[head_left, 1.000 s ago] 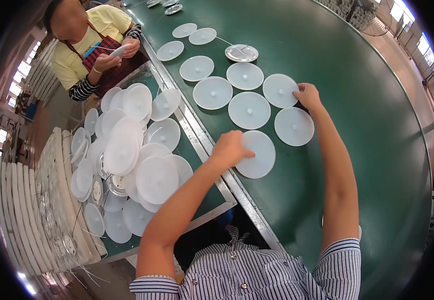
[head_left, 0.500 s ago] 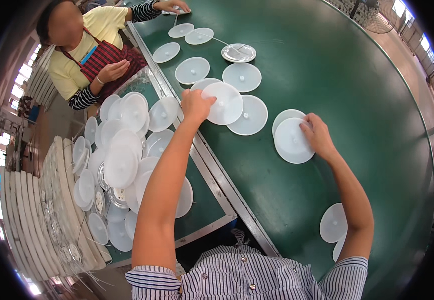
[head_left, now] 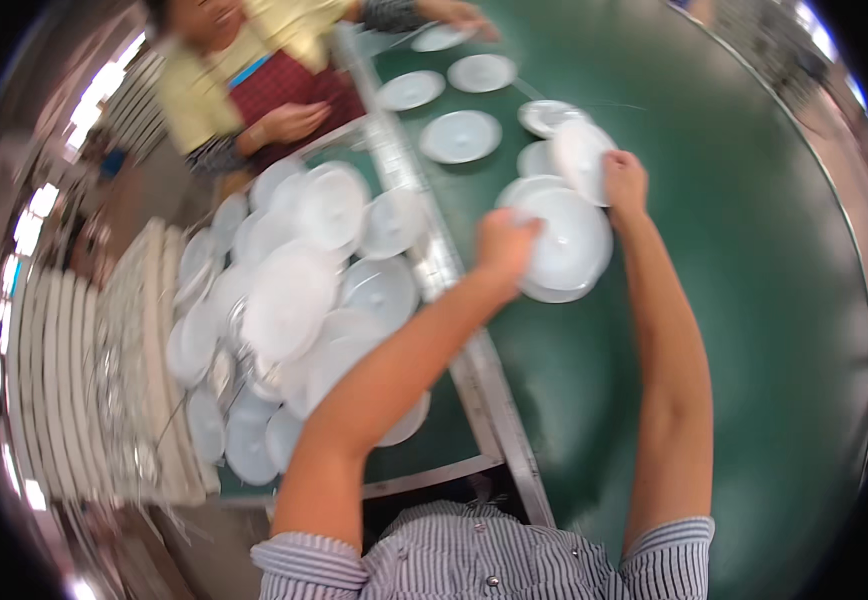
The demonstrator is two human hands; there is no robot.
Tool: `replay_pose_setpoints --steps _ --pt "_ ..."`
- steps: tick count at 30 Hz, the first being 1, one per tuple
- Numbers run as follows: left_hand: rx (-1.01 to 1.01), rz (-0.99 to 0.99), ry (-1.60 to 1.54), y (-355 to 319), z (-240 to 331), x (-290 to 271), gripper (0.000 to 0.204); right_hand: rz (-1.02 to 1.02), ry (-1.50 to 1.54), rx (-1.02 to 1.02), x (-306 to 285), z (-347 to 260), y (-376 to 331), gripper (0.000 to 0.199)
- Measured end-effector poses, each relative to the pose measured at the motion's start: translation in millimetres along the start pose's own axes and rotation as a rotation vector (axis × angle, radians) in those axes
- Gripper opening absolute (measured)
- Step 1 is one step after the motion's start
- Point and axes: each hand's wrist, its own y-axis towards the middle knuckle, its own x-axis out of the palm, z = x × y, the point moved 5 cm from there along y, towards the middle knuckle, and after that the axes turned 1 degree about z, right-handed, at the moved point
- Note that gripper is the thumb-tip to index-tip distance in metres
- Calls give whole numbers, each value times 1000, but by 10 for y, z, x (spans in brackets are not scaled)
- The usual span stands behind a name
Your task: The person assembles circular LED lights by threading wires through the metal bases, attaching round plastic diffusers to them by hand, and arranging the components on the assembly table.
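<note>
Now the left hand (head_left: 504, 245) grips the rim of a round white plastic lid (head_left: 566, 243) on the green conveyor belt (head_left: 754, 300), while the right hand (head_left: 624, 180) pinches a tilted second white lid (head_left: 579, 150). Similar loose lids (head_left: 459, 135) lie beyond; a heap of white lids (head_left: 294, 300) fills the side tray left of the metal rail (head_left: 434, 255).

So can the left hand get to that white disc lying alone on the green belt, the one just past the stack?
Probably yes. The left hand rests on the stack of white discs, and the lone disc lies just beyond it on the green belt, with nothing lying between them.
</note>
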Motion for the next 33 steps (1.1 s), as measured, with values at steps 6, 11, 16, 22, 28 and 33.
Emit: replay_pose_setpoints --steps 6,11,16,22,28,33 --pt "111 122 211 -98 110 18 34 -206 14 4 332 85 107 22" --pt "118 119 186 -120 202 -201 34 -277 51 32 306 90 -40 22" --pt "370 -4 286 -480 690 -662 35 -408 372 195 200 -186 -390 28" --pt "535 309 89 -979 929 -2395 31 -562 194 -96 609 -1367 -1414 23" --pt "366 774 11 -1386 610 -4123 30 -663 100 -277 1630 -2037 -2499 18" --pt "263 875 291 -1392 178 -4522 36 -613 41 -426 1962 -2167 -3019 18"
